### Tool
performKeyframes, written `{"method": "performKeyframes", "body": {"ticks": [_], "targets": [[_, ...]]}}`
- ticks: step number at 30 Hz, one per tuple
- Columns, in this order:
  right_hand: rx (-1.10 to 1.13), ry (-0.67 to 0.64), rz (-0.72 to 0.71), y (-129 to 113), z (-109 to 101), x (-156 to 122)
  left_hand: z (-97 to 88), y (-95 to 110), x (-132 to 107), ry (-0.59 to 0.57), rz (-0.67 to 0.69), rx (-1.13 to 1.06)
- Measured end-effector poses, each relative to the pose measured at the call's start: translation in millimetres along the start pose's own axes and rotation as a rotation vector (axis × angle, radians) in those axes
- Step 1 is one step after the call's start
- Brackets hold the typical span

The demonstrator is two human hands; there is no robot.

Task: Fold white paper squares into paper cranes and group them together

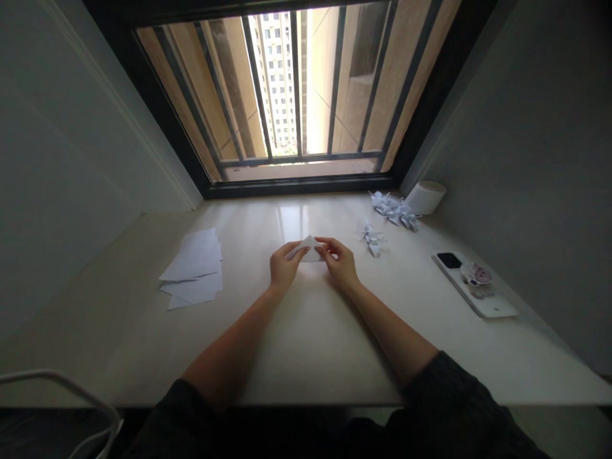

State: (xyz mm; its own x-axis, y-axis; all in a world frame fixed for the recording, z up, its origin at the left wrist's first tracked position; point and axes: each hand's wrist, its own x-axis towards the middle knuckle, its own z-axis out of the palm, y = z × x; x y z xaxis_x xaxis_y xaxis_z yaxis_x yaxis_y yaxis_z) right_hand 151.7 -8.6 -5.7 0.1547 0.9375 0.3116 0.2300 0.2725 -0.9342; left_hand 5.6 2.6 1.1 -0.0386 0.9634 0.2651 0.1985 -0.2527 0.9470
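A small piece of white paper (312,254), folded to a point at its top, is between my two hands over the middle of the white sill. My left hand (285,266) pinches its left side between thumb and fingers. On the right side, my right hand (340,262) grips it the same way, thumb in front. Parts of the paper are hidden behind the fingers. Right of my right hand lies a small cluster of folded paper pieces (372,240). A larger heap of similar folded paper (393,210) sits farther back.
Loose white sheets (194,264) lie in an uneven stack on the left. A white phone (478,287) with a round grip rests at the right, near the wall. In the back right corner is a white roll (425,197). A pale cable (62,378) curves at the lower left.
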Motion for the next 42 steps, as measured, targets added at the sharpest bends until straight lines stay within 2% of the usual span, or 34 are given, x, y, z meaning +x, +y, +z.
{"method": "performKeyframes", "body": {"ticks": [7, 12, 15, 20, 27, 35, 42], "targets": [[0.011, 0.028, -0.022, 4.7, 2.3, -2.2, 1.4, -3.3, -0.4, 0.023, -0.053, -0.024], [-0.023, 0.060, -0.051, 8.1, 2.1, -2.1, 1.6, 3.7, -4.0, 0.050, -0.050, 0.018], [-0.065, 0.052, -0.077, 6.0, 1.1, -2.7, 2.9, 8.3, -5.0, 0.075, -0.004, -0.032], [-0.096, 0.048, -0.097, 1.4, 0.3, -4.1, 5.0, 7.8, -3.4, 0.066, -0.049, -0.145], [-0.104, 0.057, -0.093, -2.0, 1.0, -5.7, 4.7, 5.7, -2.8, 0.082, -0.065, -0.175], [-0.129, 0.045, -0.138, 0.8, -1.6, -3.7, 0.8, -4.1, -0.3, 0.029, -0.045, 0.008], [-0.132, 0.030, -0.138, 2.1, -3.2, -4.0, -1.5, -8.5, 0.0, -0.016, -0.041, 0.065]]}}
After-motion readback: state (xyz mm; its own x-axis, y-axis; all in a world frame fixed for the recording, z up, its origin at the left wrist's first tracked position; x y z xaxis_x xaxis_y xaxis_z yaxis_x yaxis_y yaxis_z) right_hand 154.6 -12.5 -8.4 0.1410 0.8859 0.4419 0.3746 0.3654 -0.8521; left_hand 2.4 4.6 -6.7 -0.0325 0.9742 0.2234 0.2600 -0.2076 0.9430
